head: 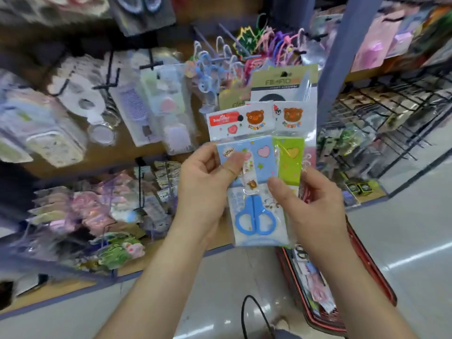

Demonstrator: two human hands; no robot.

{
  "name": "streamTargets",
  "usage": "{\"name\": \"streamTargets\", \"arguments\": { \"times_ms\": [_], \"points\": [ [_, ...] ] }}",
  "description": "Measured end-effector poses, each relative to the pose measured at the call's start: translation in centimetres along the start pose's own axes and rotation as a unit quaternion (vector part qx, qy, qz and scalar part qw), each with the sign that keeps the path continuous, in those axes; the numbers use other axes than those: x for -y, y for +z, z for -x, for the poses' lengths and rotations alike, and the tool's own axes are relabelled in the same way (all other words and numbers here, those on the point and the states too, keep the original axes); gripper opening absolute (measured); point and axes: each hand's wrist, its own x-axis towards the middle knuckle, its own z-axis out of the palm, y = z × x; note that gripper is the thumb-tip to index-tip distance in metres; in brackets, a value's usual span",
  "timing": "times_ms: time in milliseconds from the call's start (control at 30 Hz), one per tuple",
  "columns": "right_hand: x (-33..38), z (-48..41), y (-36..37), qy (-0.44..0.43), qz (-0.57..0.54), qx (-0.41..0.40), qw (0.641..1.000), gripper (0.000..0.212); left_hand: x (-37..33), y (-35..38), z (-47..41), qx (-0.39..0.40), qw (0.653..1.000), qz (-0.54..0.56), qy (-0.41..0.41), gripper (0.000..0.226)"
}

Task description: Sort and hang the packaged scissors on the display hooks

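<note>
Several scissors packs (256, 214) | pinched between left grip (205, 184) and right grip (313, 206)

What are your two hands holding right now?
Left hand: pinches the blue scissors pack.
Right hand: grips the green pack beside it.

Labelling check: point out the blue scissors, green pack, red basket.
blue scissors (255, 209): head view, where the handles join.
green pack (291, 162): head view, green card face.
red basket (386, 289): head view, right rim.
</note>
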Motion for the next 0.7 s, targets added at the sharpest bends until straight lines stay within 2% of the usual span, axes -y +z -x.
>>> {"name": "streamTargets", "arguments": {
  "times_ms": [100, 333, 433, 533, 600, 667, 700],
  "points": [
    [0.6, 1.8, 5.9, -0.016, -0.011, 0.044, 0.999, 0.017, -3.7, -6.2, 1.6, -0.015, 0.999, -0.022, 0.045, 0.025],
    [3.5, 3.5, 18.5, -0.084, -0.023, 0.135, 0.987, 0.010, -12.5, -18.0, 3.5, -0.091, 0.990, -0.030, 0.100, 0.010],
    [4.7, 3.6, 22.7, -0.111, -0.037, 0.165, 0.979, 0.008, -15.1, -21.4, 3.7, -0.123, 0.981, -0.045, 0.144, 0.012],
    [5.7, 3.3, 26.2, -0.126, -0.056, 0.203, 0.969, 0.015, -17.1, -23.9, 3.3, -0.159, 0.971, -0.029, 0.178, 0.015],
    [6.0, 2.7, 28.2, -0.131, -0.067, 0.217, 0.965, 0.003, -18.2, -25.0, 2.6, -0.173, 0.968, -0.004, 0.183, 0.010],
    [6.2, 2.0, 30.1, -0.135, -0.072, 0.223, 0.963, 0.014, -19.3, -25.8, 1.6, -0.199, 0.964, 0.016, 0.176, 0.008],
    [6.2, 1.4, 31.0, -0.133, -0.079, 0.229, 0.961, 0.013, -19.7, -26.1, 0.9, -0.213, 0.961, 0.020, 0.174, 0.010]
  ]
}}
